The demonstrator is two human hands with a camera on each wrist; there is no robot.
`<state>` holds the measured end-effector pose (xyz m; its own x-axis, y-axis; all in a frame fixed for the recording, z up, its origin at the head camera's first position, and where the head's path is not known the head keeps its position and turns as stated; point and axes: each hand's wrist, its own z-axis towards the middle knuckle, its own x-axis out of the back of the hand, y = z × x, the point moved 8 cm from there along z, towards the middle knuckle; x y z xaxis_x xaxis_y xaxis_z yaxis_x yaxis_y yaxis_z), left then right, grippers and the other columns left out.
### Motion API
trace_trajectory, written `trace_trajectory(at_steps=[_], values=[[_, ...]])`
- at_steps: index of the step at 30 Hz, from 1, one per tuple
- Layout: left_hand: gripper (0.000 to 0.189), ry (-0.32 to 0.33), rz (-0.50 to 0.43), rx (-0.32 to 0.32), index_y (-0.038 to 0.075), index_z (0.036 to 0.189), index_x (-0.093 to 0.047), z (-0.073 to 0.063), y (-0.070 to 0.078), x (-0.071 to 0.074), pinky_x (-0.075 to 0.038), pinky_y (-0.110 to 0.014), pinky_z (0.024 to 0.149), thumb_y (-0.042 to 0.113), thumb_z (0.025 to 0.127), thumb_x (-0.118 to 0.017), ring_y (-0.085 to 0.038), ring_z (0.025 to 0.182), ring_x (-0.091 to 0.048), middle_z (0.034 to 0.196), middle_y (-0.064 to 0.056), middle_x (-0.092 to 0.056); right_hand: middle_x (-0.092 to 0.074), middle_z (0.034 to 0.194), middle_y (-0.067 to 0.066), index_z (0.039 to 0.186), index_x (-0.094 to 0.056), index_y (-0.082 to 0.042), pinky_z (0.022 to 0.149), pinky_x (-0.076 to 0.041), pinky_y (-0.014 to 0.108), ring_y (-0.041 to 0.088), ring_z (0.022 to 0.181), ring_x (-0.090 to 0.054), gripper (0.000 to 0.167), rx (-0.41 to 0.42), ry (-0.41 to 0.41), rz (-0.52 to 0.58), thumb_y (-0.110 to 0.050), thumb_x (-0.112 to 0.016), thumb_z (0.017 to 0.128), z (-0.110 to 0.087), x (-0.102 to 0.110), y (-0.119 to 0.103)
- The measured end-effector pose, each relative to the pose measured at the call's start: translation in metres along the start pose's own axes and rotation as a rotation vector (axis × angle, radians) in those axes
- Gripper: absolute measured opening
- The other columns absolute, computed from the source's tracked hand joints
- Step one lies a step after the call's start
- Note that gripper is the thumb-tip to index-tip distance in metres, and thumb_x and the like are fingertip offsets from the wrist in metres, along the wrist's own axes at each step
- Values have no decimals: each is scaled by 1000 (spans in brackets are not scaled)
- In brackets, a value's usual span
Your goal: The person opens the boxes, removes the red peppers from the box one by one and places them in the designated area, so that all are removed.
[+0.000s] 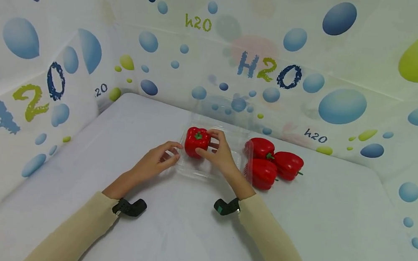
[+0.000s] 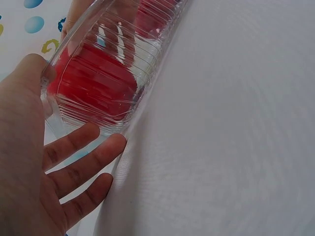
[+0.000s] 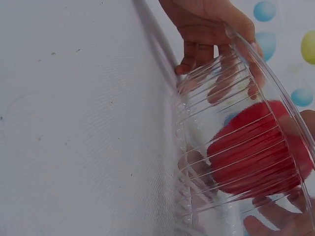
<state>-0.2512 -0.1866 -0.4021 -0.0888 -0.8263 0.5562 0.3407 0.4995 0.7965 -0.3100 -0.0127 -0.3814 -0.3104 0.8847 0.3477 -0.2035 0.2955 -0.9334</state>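
A red bell pepper (image 1: 196,139) with a green stem is inside a clear plastic container (image 1: 205,173), at its left end. My right hand (image 1: 223,153) reaches over the container's front and holds the pepper from the right, thumb on its near side. At the container's left end is my left hand (image 1: 156,159), its fingers spread and loosely bent. In the left wrist view, the left thumb lies at the rim and the fingertips (image 2: 114,142) are right by the ribbed end wall. Through the ribbed wall in the right wrist view, the pepper (image 3: 251,152) shows blurred.
Three more red bell peppers, one of them in front (image 1: 262,174), lie grouped on the white table (image 1: 169,227) just right of the container. The container's transparent lid (image 1: 222,106) stands raised at the back. White sheets (image 1: 200,62) printed with bubbles and lettering enclose the table.
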Motion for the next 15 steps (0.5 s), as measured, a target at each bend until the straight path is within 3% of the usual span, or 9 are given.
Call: trace_trajectory(at_steps=[15], values=[[34, -4, 4, -17, 11, 131, -53, -1, 3, 1, -54, -28, 76, 20, 98, -58, -19, 86, -64, 112, -12, -63, -47, 140, 13, 135, -40, -12, 101, -46, 46, 34, 118, -54, 59, 40, 51, 27, -13, -73, 86, -5, 5, -8]])
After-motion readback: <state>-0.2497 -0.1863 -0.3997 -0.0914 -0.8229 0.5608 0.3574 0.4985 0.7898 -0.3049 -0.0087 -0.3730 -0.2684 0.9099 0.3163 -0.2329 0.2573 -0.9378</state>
